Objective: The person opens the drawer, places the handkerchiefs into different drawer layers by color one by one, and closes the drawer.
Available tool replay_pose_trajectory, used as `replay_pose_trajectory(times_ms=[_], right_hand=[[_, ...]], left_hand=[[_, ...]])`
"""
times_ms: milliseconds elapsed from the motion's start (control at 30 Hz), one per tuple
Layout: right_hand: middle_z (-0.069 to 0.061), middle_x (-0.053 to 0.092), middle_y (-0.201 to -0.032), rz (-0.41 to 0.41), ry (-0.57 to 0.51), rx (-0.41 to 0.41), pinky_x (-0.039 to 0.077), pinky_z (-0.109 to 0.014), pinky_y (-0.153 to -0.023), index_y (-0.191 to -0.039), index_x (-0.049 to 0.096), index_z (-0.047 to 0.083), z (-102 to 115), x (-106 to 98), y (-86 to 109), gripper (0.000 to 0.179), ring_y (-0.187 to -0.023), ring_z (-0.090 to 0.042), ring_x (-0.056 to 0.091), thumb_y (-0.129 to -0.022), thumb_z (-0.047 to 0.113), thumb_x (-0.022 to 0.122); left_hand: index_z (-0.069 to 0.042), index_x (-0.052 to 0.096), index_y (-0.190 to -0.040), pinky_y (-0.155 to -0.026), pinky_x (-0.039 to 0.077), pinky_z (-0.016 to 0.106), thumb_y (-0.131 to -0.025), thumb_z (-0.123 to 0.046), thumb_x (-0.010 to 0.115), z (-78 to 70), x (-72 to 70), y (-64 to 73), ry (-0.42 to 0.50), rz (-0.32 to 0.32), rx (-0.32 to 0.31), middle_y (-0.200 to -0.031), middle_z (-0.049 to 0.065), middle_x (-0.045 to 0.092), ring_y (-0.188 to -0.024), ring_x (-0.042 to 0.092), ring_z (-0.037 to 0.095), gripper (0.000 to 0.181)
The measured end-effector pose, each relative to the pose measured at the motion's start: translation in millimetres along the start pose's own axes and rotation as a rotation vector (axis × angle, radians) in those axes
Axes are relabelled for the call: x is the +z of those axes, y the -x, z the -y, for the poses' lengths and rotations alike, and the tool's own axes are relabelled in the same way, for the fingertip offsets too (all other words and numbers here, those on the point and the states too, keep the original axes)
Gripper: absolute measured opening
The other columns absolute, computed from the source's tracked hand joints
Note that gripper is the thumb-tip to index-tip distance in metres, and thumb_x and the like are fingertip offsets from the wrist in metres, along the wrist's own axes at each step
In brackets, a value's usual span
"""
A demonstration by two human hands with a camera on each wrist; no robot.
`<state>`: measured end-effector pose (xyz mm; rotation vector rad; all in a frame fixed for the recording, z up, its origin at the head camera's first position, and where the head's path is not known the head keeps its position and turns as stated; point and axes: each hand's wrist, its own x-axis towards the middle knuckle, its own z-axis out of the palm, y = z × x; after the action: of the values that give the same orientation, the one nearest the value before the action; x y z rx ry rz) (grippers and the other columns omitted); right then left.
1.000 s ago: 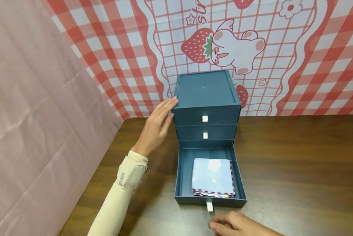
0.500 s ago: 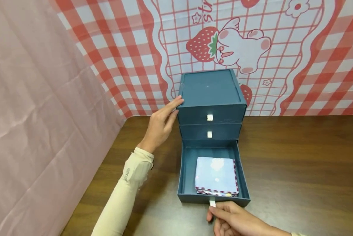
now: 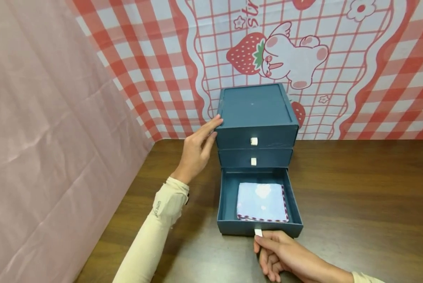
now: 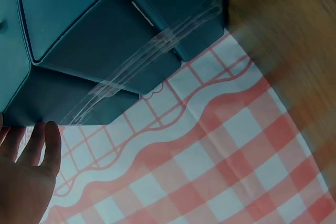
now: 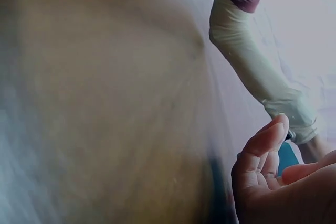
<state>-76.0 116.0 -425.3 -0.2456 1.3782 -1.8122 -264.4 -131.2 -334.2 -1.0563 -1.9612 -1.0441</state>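
Note:
A dark teal cabinet of stacked drawers stands on the table, its lowest drawer pulled well out. Inside that drawer lies a folded light-blue towel with a white cloud pattern and dark-red stitched edges. My left hand rests with straight fingers against the cabinet's upper left front corner; fingertips show at the side wall in the left wrist view. At the drawer's front, my right hand pinches the white pull tab between thumb and forefinger, its other fingers loosely bent.
Two upper drawers are closed, each with a white tab. Clear tape runs across the cabinet's side. A red-and-white checked cloth hangs close behind, and a pink cloth hangs at the left. The brown wooden table extends to the right.
My right hand has come up to the pull tab and taken hold of it. The lowest drawer has slid slightly inward. My left hand stays at the cabinet's corner.

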Motion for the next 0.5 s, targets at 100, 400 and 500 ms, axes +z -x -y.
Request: replay_pose_trajectory(times_ms=[100,400,500], right_hand=[[-0.005,0.064,-0.07,-0.015,0.018,0.001,0.047,-0.022,-0.048,-0.101,0.056,-0.002,3,-3,0.1,0.034,-0.054,-0.01,0.056,-0.107,0.029,0.044],[-0.005,0.063,-0.071,-0.034,0.036,-0.02,0.048,-0.023,-0.05,-0.101,0.055,-0.002,14,-12,-4.4,0.034,-0.056,-0.011,0.057,-0.107,0.03,0.044],[-0.004,0.063,-0.071,-0.043,0.046,-0.025,0.048,-0.023,-0.05,-0.101,0.055,-0.002,18,-16,-7.4,0.034,-0.056,-0.011,0.058,-0.107,0.03,0.045]], left_hand=[[-0.003,0.06,-0.136,-0.081,0.049,0.027,-0.101,0.0,0.054,1.6,0.7,1.2,0.006,-0.011,-0.004,-0.143,0.012,0.056,-0.132,0.052,0.018,0.036],[-0.001,0.06,-0.135,-0.104,0.046,0.033,-0.1,0.001,0.054,1.4,3.6,1.0,0.001,-0.041,0.004,-0.142,0.013,0.057,-0.132,0.052,0.02,0.036],[-0.001,0.06,-0.135,-0.107,0.044,0.034,-0.1,0.001,0.054,-0.3,6.6,2.1,-0.008,-0.056,0.004,-0.141,0.014,0.057,-0.133,0.051,0.022,0.035]])
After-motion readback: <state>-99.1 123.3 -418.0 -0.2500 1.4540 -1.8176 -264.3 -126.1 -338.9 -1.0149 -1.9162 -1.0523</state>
